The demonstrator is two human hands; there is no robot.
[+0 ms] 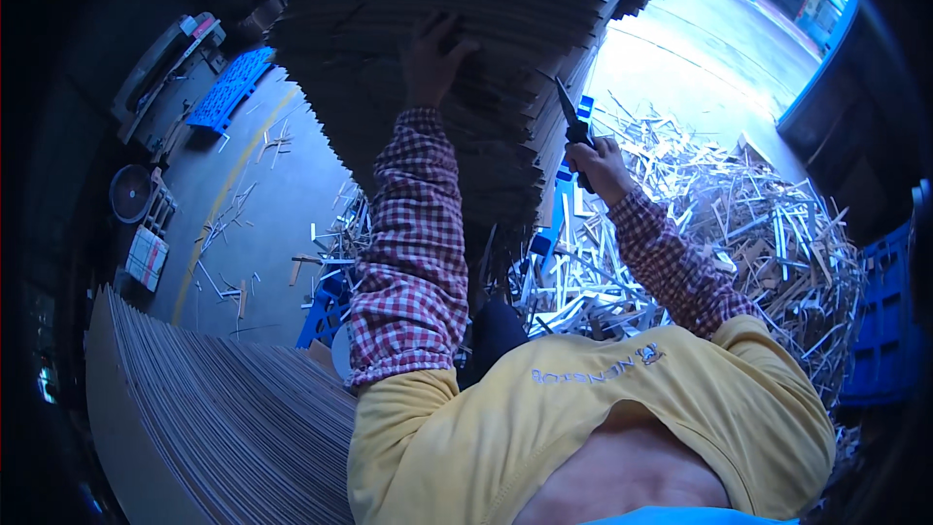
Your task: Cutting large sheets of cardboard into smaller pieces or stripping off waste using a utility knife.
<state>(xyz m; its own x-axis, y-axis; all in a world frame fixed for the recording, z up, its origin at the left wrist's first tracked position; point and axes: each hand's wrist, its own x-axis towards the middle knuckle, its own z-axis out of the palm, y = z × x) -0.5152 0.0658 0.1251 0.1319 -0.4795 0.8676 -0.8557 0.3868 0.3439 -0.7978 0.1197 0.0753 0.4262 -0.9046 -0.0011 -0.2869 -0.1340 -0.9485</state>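
Observation:
A tall, dark stack of cardboard sheets (515, 68) with uneven, jagged edges rises in front of me. Against its near face lies my left hand (434, 63), fingers apart and holding nothing. My right hand (601, 167), to the right of the stack, is closed around the black handle of a knife (577, 123). The knife's blade points up and slightly left, close to the stack's right edge. Checked sleeves cover both my forearms.
Cardboard strips (768, 233) lie heaped on the right, and some litter the floor at left. More cardboard sheets (233, 418) stand packed at lower left. A blue pallet (231, 89) and a round fan (131, 192) are at far left; a blue plastic structure (880, 306) is at far right.

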